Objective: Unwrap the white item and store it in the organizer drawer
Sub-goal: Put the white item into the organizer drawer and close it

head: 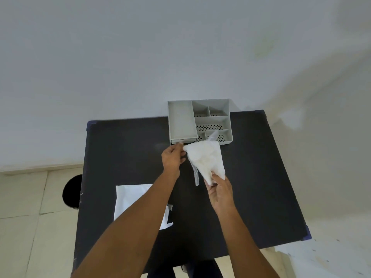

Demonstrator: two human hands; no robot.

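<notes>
A soft white item in clear plastic wrap (205,159) hangs above the black table (251,177), just in front of the grey organizer (200,121). My left hand (173,158) pinches the wrap's upper left corner. From below, my right hand (219,192) grips the item's lower end. A loose strip of clear plastic dangles from the left side. The organizer has a lidded section on the left and several open perforated compartments on the right. Its drawer front (182,141) shows at the near left edge, behind my left fingers.
A flat white sheet or bag (130,199) lies on the table's near left, partly under my left forearm. A round black object (72,191) stands on the tiled floor left of the table. The wall rises right behind the organizer.
</notes>
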